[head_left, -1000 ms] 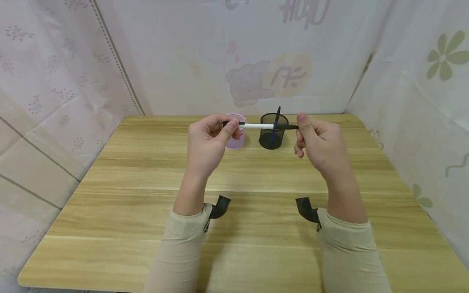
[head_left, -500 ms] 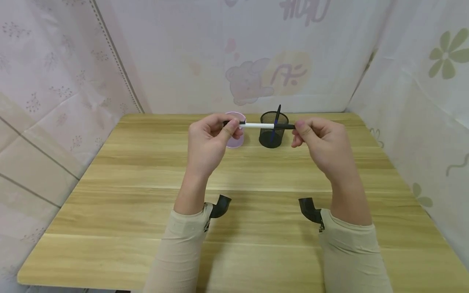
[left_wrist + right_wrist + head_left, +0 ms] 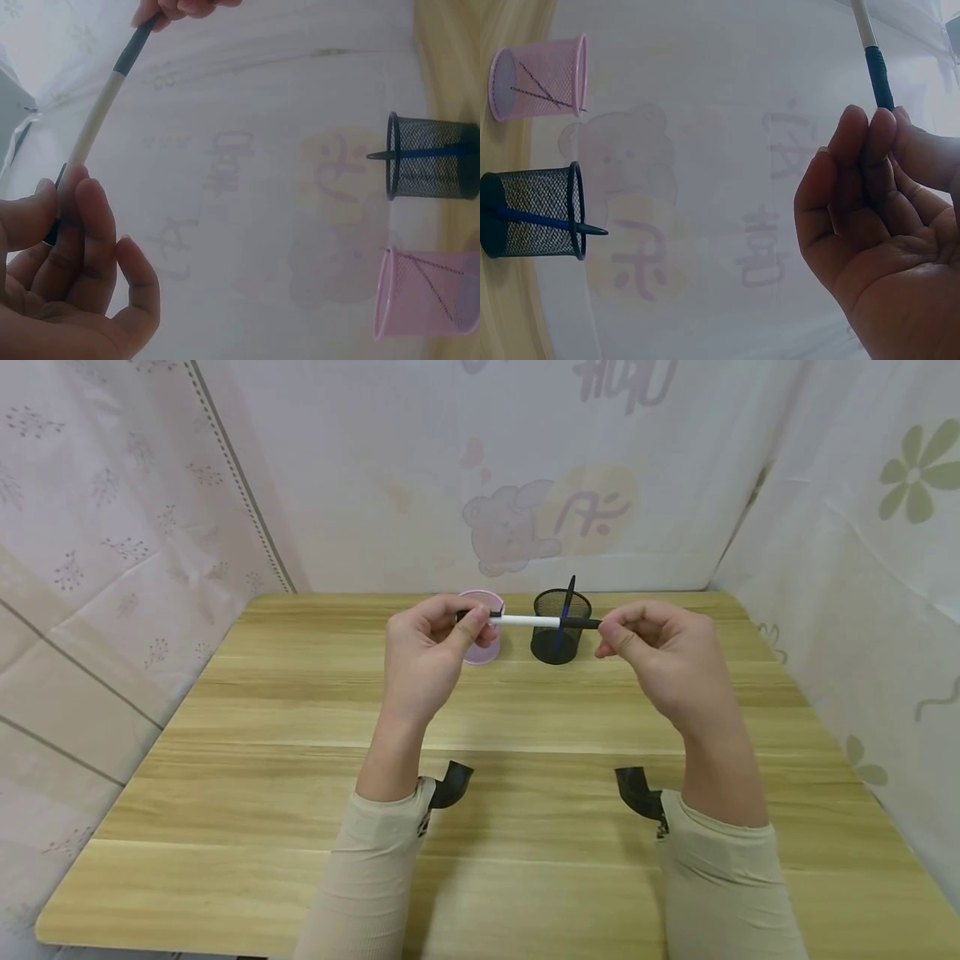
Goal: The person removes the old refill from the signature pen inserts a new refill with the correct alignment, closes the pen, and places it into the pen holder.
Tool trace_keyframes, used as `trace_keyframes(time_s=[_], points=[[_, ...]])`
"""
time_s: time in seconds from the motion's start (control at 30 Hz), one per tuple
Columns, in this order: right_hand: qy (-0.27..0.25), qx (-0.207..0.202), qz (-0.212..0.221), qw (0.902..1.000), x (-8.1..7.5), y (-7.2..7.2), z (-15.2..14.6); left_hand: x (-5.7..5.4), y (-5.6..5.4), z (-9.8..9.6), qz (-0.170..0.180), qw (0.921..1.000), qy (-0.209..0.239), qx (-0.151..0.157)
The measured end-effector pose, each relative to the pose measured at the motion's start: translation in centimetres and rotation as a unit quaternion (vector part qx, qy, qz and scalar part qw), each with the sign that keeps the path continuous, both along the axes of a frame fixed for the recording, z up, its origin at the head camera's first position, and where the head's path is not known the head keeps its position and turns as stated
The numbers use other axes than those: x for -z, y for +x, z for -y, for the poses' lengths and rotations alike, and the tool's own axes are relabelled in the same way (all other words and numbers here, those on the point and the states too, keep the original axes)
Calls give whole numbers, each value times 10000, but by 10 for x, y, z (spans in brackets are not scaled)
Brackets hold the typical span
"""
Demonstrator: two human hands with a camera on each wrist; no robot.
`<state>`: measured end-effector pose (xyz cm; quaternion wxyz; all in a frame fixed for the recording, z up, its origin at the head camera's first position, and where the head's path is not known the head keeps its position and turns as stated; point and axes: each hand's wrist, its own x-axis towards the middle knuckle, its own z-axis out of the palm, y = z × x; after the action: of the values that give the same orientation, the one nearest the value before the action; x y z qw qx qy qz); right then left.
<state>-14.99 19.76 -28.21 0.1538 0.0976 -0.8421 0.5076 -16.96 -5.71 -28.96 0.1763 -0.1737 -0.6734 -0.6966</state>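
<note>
A white pen (image 3: pixel 528 621) with a black clip end and a black grip is held level above the far part of the table, stretched between both hands. My left hand (image 3: pixel 426 652) pinches its clip end between thumb and fingers. At the other end, my right hand (image 3: pixel 663 656) pinches the tip of the black grip (image 3: pixel 880 79), hiding the point. Behind the pen stands a black mesh pen cup (image 3: pixel 555 647) with a blue pen (image 3: pixel 435 152) leaning in it. Left of that is a pink mesh pen cup (image 3: pixel 544 79), partly covered by the left hand in the head view.
The wooden table (image 3: pixel 525 835) runs back to a pale printed curtain (image 3: pixel 375 485). More curtain hangs at the left and right sides. Black curved mounts (image 3: pixel 453 785) stick out from both sleeves over the table.
My right hand has shifted slightly right and its thumb has come down onto the black grip's tip. The left hand and the pen stay nearly in place.
</note>
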Motion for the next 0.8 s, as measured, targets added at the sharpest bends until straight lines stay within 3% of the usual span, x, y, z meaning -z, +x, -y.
trace_keyframes(time_s=[0.27, 0.47, 0.7, 0.8], points=[[168, 16, -6, 9999, -3, 2, 1, 0, 1, 1, 44, 10000, 49, -19], [-149, -253, -63, 9995, -5, 3, 1, 1, 0, 3, -24, 10000, 35, -29], [84, 138, 1034, 9945, -13, 5, 2, 3, -1, 4, -80, 10000, -2, 6], [-117, 277, 1335, 9906, -14, 4, 3, 3, -1, 3, -113, 9999, -39, 47]])
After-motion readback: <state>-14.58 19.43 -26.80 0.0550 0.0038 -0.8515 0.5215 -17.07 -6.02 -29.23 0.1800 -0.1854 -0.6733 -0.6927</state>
